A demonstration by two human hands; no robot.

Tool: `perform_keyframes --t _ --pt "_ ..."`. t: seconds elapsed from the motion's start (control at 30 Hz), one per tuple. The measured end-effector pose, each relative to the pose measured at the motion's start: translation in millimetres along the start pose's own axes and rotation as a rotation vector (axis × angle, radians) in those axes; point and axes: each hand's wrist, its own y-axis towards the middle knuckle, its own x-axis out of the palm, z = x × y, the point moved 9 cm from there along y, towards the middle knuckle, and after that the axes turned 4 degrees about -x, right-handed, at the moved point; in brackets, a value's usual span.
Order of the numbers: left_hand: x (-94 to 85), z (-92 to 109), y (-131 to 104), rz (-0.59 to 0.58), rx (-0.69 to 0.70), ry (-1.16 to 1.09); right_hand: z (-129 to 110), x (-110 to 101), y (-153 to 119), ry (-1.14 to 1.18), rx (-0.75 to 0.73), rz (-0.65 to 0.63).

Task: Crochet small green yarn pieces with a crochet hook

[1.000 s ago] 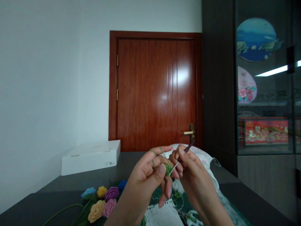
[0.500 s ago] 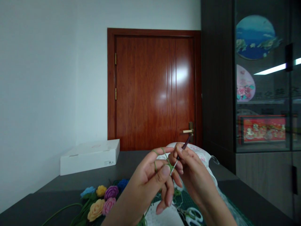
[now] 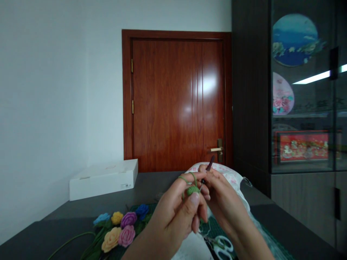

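A small green crochet piece (image 3: 192,190) is pinched between the thumb and fingers of my left hand (image 3: 179,211). Green yarn (image 3: 194,177) loops over that hand's raised index finger. My right hand (image 3: 221,191) grips a crochet hook (image 3: 210,163) with a dark purple handle, its metal shaft pointing down to the green piece. The hook's tip is hidden at the edge of the piece. Both hands are close together above the table, fingertips nearly touching.
Several crocheted flowers (image 3: 126,235) lie at the left front on the dark table (image 3: 151,186). White-handled scissors (image 3: 222,247) rest on a green cutting mat (image 3: 217,227) below my hands. A white box (image 3: 104,180) sits at the back left, and a patterned white bag (image 3: 230,175) behind my right hand.
My left hand has turned so the green piece shows more fully above the thumb. The left fingers have curled in, and the hook is slightly lower and more upright.
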Motion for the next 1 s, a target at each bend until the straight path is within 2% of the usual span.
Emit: perform_keyframes --t 0.13,0.33,0.57,0.77,0.87,1.0 --pt "-7.1 3 0 0.064 0.066 0.12 0 -1 3 -0.047 -0.032 -0.021" --pt "-15.1 2 2 0.16 0.038 0.188 3 -1 7 -0.092 -0.023 -0.052" --pt "-11.1 1 5 0.103 0.04 -0.017 2 2 5 -0.073 0.012 -0.089" --pt "-10.8 -4 8 0.11 0.041 -0.159 3 4 6 -0.052 0.029 -0.148" --pt "-13.3 -6 9 0.162 0.045 -0.227 6 1 8 -0.04 0.036 -0.152" --pt "-16.7 -19 3 0.238 -0.035 -0.229 19 -4 3 -0.028 0.075 -0.152"
